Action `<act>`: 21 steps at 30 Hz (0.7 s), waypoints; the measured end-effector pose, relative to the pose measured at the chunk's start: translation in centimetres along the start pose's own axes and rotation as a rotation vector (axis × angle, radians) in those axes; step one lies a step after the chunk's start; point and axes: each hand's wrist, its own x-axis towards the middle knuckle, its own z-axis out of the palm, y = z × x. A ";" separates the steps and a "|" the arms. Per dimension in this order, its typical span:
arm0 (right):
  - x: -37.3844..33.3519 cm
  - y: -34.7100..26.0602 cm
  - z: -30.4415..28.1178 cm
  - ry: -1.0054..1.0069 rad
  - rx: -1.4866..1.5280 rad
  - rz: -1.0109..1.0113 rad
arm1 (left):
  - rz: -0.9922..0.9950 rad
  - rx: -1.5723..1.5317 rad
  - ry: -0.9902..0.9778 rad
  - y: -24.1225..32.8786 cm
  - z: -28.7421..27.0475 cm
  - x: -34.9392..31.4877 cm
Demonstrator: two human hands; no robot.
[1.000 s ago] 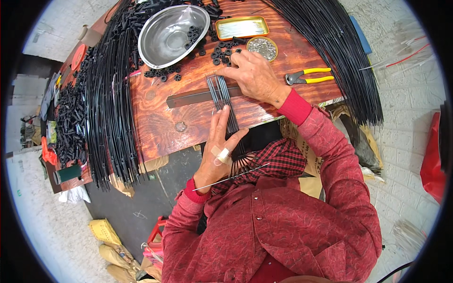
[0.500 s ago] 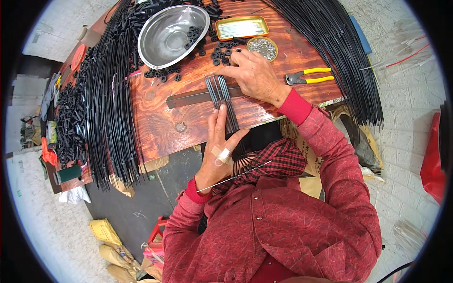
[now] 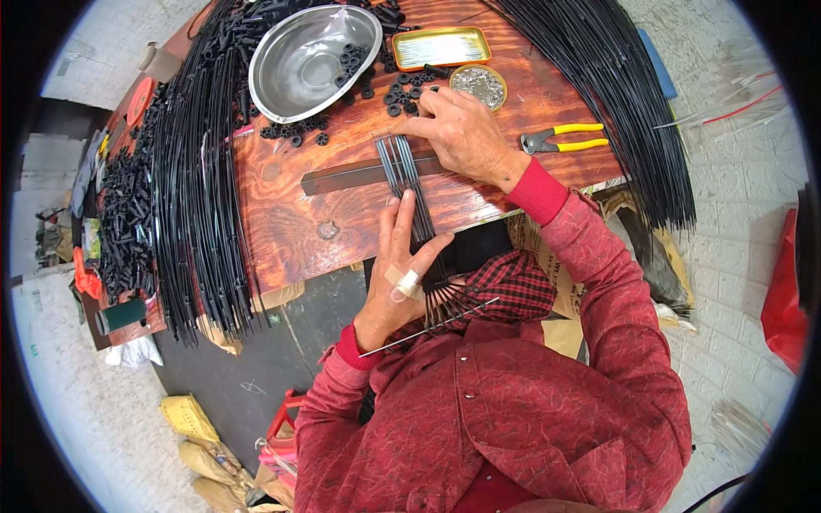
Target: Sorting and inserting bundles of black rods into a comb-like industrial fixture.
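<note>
A row of thin black rods (image 3: pixel 404 167), like umbrella ribs, lies side by side across a dark metal bar (image 3: pixel 342 179) at the table's near edge. My left hand (image 3: pixel 395 265), with a plaster on its back, lies on the rods with fingers stretched out and thumb apart. Below it the rods fan out over my lap, where a thin silver rod (image 3: pixel 436 325) crosses them. At their far ends my right hand (image 3: pixel 466 137) is closed, thumb and index finger together near the tips. Whatever it pinches is too small to make out.
Beyond my hands are a steel bowl (image 3: pixel 291 85), small black rings (image 3: pixel 395 109), a yellow tray (image 3: pixel 445 65) of thin pins and a round tin of metal bits (image 3: pixel 479 85). Yellow-handled nippers (image 3: pixel 564 138) lie at right. Long black rod bundles (image 3: pixel 192 197) hang over the edge at both sides.
Both hands stay almost in place. The thin silver rod on my lap has shifted slightly down and to the right, and the whole view has moved a little.
</note>
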 end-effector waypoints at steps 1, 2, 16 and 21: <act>0.0 0.0 0.0 -0.001 0.000 0.000 | -0.001 -0.001 0.000 0.0 0.0 0.0; -0.1 0.0 0.0 -0.001 0.000 0.003 | 0.000 0.004 -0.002 -0.1 0.1 -0.1; -0.1 0.3 -0.1 -0.055 -0.017 0.002 | -0.019 0.032 -0.020 0.0 0.1 -0.2; -0.1 0.1 -0.2 -0.041 -0.053 -0.019 | -0.024 0.026 -0.022 0.1 0.1 -0.2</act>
